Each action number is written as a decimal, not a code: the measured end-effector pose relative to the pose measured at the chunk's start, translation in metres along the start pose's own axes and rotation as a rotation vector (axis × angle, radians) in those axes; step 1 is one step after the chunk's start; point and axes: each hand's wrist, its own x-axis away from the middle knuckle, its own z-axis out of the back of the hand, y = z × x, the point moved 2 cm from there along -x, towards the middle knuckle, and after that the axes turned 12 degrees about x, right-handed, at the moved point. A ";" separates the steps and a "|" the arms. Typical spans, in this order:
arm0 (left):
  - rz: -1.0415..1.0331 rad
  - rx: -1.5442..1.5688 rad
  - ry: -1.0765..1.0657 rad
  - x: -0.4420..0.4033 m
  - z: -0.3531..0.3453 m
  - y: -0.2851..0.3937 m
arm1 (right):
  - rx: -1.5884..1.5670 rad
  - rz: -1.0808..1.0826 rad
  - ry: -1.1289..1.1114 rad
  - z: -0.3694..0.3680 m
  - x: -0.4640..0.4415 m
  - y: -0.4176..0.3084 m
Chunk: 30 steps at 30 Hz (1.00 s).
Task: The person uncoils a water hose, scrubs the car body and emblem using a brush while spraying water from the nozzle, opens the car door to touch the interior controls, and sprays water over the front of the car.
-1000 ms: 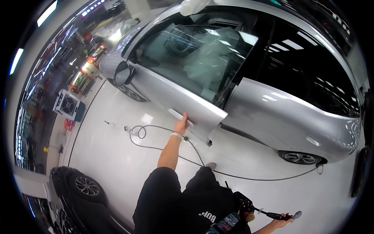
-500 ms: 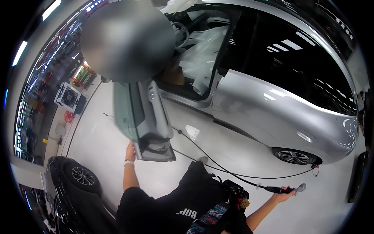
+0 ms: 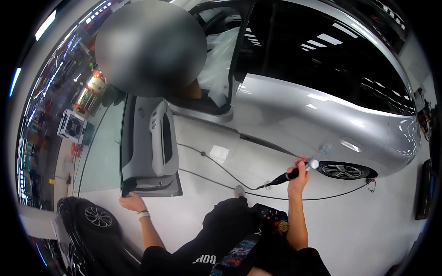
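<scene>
My left hand (image 3: 132,202) has its fingers on the outer edge of the open car door (image 3: 145,185), whose grey inner panel and window glass face me. In my right hand (image 3: 298,178) is a black-handled tool (image 3: 286,177) with a round silver head, level with the car's lower rear side. A black cable (image 3: 223,171) runs from its handle down to the floor. The silver car (image 3: 285,106) stands along the right, with the tool's head near its rear wheel (image 3: 345,170). Its exact kind cannot be made out.
A dark car (image 3: 78,234) stands close at the lower left. A second cable (image 3: 317,198) lies on the pale floor by my shoe (image 3: 240,191). Clear plastic sheeting (image 3: 221,69) covers the silver car's seat. A white fan unit (image 3: 72,125) is further left.
The door has swung further out to the left with my left hand at its edge. My right hand has brought the tool up and inward, closer to the car's side.
</scene>
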 end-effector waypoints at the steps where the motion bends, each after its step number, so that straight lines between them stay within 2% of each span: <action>1: -0.062 0.071 0.174 0.019 0.003 0.035 | -0.021 -0.007 -0.068 -0.016 0.002 -0.005; 3: -0.108 0.466 -0.159 0.069 0.007 0.107 | -0.070 -0.054 -0.211 -0.039 0.011 -0.006; 4: -0.080 0.710 -0.490 0.101 0.008 0.146 | -0.066 -0.071 -0.276 -0.050 0.014 0.000; 5: 0.096 0.990 -0.860 0.140 0.018 0.188 | -0.040 -0.078 -0.366 -0.064 0.020 0.002; 6: -0.004 1.126 -1.174 0.177 0.007 0.208 | -0.013 -0.092 -0.454 -0.078 0.028 0.005; 7: -0.059 1.290 -1.346 0.208 0.024 0.241 | 0.052 -0.123 -0.555 -0.090 0.039 0.011; 9: 0.012 1.509 -1.792 0.245 0.062 0.295 | 0.150 -0.206 -0.813 -0.114 0.061 0.023; 10: 0.089 1.421 -2.095 0.257 0.069 0.304 | 0.189 -0.259 -0.949 -0.118 0.068 0.024; 12: 0.001 1.442 -1.804 0.277 0.059 0.297 | 0.629 0.163 -1.264 -0.126 0.059 -0.011; 13: 0.224 1.352 -1.866 0.274 0.068 0.294 | 0.739 0.337 -1.193 -0.113 0.043 -0.019; 14: 0.385 1.287 -1.802 0.279 0.056 0.285 | 0.855 0.512 -1.123 -0.098 0.021 -0.021; 15: 0.420 1.289 -1.723 0.272 0.059 0.283 | 0.927 0.501 -1.006 -0.070 -0.013 -0.007; 16: 0.438 1.320 -1.634 0.267 0.059 0.275 | 0.838 0.363 -0.864 -0.034 -0.054 0.001; 17: 0.522 1.355 -1.573 0.262 0.063 0.268 | 0.613 -0.167 -0.621 0.004 -0.091 0.003; 18: 0.557 1.410 -1.517 0.259 0.065 0.258 | 0.491 0.018 -0.402 0.056 -0.139 0.016; 19: 0.557 1.385 -1.426 0.258 0.066 0.247 | -0.032 -0.065 -0.246 0.125 -0.192 0.052; 21: 0.630 1.394 -1.286 0.260 0.071 0.227 | -0.364 -0.063 -0.047 0.249 -0.281 0.074; 24: 0.788 1.385 -1.124 0.273 0.077 0.191 | -0.199 -0.172 0.421 0.342 -0.340 0.048; 26: 0.830 1.337 -1.048 0.283 0.101 0.182 | -0.344 -0.307 0.451 0.350 -0.344 0.018; 28: 0.951 1.308 -1.025 0.297 0.112 0.160 | -0.376 -0.294 0.411 0.353 -0.354 0.012; 30: 1.062 1.308 -0.978 0.309 0.131 0.154 | -0.413 -0.253 0.275 0.349 -0.360 0.000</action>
